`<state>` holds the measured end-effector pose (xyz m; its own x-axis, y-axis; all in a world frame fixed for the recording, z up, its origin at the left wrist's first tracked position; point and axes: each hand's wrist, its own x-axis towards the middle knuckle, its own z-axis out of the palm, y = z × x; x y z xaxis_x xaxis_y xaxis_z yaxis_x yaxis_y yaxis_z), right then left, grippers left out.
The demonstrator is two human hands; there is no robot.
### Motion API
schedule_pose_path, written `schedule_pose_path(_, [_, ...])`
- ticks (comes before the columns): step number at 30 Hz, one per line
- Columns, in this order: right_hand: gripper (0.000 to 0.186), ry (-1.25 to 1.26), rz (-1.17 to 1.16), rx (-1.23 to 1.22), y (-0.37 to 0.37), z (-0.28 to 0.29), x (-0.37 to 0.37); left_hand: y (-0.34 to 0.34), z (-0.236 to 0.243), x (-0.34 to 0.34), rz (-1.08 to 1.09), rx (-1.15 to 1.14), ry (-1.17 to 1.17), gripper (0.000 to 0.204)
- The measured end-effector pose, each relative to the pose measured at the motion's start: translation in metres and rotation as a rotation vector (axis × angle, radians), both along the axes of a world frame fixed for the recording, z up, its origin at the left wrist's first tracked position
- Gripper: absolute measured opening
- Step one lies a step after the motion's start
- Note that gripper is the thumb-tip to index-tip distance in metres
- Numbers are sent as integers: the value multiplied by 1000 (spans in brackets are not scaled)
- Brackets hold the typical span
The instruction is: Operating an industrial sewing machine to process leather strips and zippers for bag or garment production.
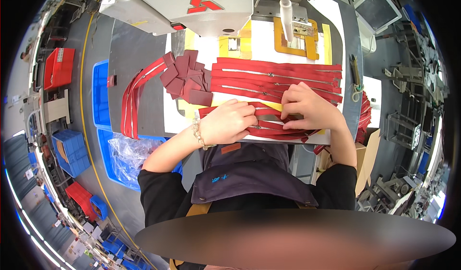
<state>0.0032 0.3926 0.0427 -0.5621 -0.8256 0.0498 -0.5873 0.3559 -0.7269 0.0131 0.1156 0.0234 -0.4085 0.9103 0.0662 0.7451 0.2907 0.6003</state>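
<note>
Red zippers with metal teeth lie at the table's near edge, under both hands. My left hand (228,122) is closed with curled fingers on one red zipper (263,125) of this near group. To its right, my right hand (307,108) bends its thumb and fingers around the same near zippers; the fingertips are partly hidden. Just beyond, several more red zippers (245,81) lie side by side in a flat row. A loose pile of dark red rectangular patches (186,78) sits left of that row.
A sewing machine head (192,6) overhangs the far side, with a yellow clamp frame (297,49) beside it. More red zippers (130,107) drape at the left. Thread snips (356,78) lie near the right edge. Blue bins (101,92) stand on the left, a cardboard box (367,162) on the right.
</note>
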Motion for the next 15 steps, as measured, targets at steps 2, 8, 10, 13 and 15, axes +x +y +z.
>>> schedule_pose_path(2, [25,-28,72,46,-4,3,2,0,3,2,29,1,-5,25])
schedule_pose_path(8, [28,24,95,233,-12,4,12,-1,-3,5,123,28,65,24])
schedule_pose_path(10, [29,77,101,259,-12,4,13,-1,-3,2,129,47,56,23])
schedule_pose_path(13, [28,45,88,272,-13,6,11,1,-3,0,172,39,16,17])
schedule_pose_path(15, [23,82,17,205,-13,3,10,2,-3,0,182,36,24,18])
